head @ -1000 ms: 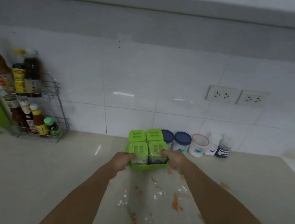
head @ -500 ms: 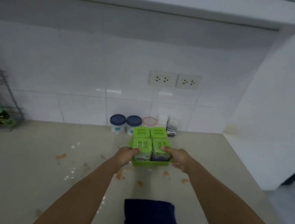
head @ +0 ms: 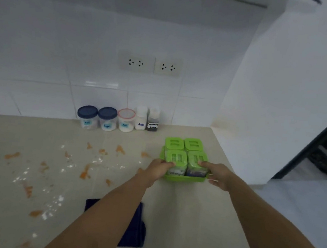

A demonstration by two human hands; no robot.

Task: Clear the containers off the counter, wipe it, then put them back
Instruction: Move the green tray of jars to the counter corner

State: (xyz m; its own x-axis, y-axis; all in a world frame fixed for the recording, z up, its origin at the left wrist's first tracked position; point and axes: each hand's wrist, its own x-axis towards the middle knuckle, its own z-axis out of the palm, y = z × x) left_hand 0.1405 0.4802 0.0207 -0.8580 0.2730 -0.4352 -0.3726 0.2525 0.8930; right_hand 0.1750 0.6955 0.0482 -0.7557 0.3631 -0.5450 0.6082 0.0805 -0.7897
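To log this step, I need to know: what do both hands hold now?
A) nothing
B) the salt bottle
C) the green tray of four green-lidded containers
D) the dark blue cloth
C: the left hand and the right hand grip opposite sides of the green tray.

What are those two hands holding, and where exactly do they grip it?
A green tray of four lidded containers. The left hand grips its near-left corner, the right hand its near-right corner.
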